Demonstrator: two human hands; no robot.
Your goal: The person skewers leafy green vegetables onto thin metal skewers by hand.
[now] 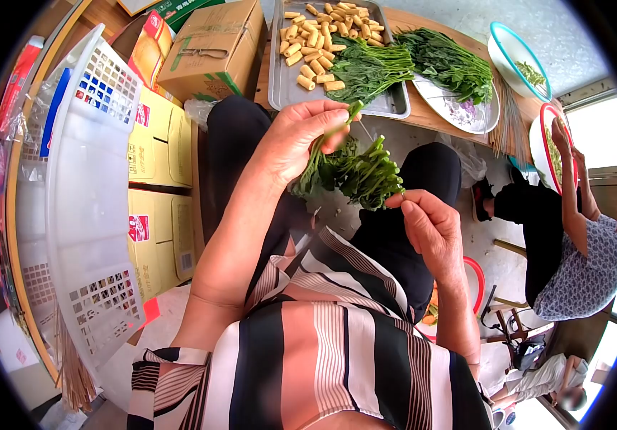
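My left hand (308, 136) is closed around the green stems of a bunch of leafy greens (369, 175), which hangs between my hands above my lap. At the bunch's right end, my right hand (430, 226) pinches the greens between thumb and fingers. The exact pinch point is partly hidden. Just beyond my left hand, more leafy greens (373, 68) lie on a metal tray (279, 86) beside many short tan rolled pieces (315, 46). A further pile of greens (452, 64) rests on a white oval plate (477, 122).
Thin sticks (513, 122) lie at the wooden table's (530, 107) right end, near a blue-rimmed bowl (513, 61). To the right, a co-worker (581, 265) reaches into a red-rimmed bowl (548, 158). Cardboard boxes (215, 50) and a white plastic basket (86, 201) stand at left.
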